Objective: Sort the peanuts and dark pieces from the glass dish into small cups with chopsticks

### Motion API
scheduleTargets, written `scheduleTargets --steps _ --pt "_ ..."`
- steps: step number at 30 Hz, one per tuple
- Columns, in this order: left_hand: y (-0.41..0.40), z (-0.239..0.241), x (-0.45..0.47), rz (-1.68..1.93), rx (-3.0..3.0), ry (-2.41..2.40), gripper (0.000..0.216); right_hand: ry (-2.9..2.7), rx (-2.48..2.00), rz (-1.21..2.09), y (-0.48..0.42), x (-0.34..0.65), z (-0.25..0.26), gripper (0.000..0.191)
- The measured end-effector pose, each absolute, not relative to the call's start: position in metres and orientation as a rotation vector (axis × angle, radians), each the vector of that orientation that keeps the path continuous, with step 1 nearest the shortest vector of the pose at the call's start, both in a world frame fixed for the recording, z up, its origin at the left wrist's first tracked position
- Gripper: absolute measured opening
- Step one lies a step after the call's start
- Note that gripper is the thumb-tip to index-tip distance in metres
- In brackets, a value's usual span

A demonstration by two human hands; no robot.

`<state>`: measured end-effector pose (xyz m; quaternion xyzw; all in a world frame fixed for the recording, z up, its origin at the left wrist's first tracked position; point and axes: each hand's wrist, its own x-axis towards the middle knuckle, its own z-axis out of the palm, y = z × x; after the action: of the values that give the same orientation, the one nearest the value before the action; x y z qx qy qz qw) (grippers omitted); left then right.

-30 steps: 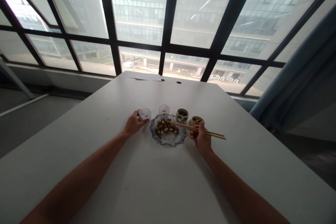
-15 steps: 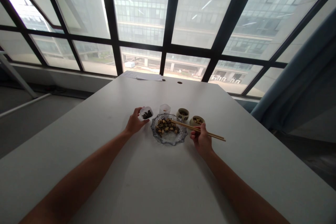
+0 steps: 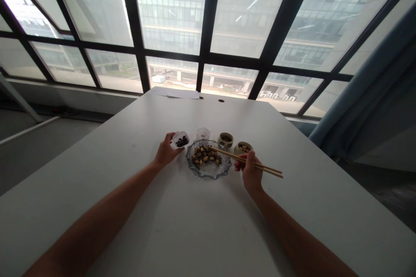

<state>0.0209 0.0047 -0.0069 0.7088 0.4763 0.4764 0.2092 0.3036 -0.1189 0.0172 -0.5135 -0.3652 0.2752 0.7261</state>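
Observation:
My left hand (image 3: 167, 151) grips a small translucent plastic cup (image 3: 178, 145) by its side; dark seeds (image 3: 182, 140) lie inside it. Wooden chopsticks (image 3: 264, 167) are pinched in my right hand (image 3: 249, 170), their tips reaching into the scalloped glass bowl (image 3: 210, 175) between my hands. That bowl holds a heap of mixed nuts and seeds (image 3: 205, 156), mostly toward its back and left. Whether the tips hold a piece is too small to tell. Close beside my right hand stands a small ceramic cup (image 3: 239, 149) with pale nuts in it.
Behind the bowl are another translucent cup (image 3: 203, 132) and a patterned ceramic cup (image 3: 225, 143). Papers (image 3: 175, 93) lie at the far edge of the white table (image 3: 195, 229). Windows stand beyond it, and a blue curtain (image 3: 357, 99) hangs on the right.
The chopsticks have shifted slightly in my right hand, their back ends now a little lower and further right. My left hand still holds the cup in the same place.

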Motion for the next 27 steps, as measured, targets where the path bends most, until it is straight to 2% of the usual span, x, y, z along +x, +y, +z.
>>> scheduleTargets --steps 7,10,14,17,20,27 --pt "0.01 -0.014 0.019 1.262 1.932 1.407 0.063 -0.755 -1.14 0.624 -0.114 0.308 0.01 0.06" --pt "0.017 -0.013 0.015 1.144 1.897 1.435 0.075 -0.642 -1.088 0.674 -0.106 0.317 0.011 0.059" --pt "0.026 0.011 0.022 1.142 1.97 1.465 0.094 -0.504 -1.015 0.68 -0.092 0.34 0.022 0.055" --pt "0.026 0.042 0.056 1.208 2.191 1.446 0.083 -0.534 -1.013 0.577 -0.086 0.357 0.033 0.056" --pt "0.02 0.066 0.112 0.916 2.474 1.262 0.074 -0.687 -1.047 0.411 -0.089 0.366 0.042 0.058" --pt "0.028 0.068 0.209 0.234 2.576 1.289 0.08 -1.047 -1.153 0.116 -0.107 0.369 0.05 0.053"
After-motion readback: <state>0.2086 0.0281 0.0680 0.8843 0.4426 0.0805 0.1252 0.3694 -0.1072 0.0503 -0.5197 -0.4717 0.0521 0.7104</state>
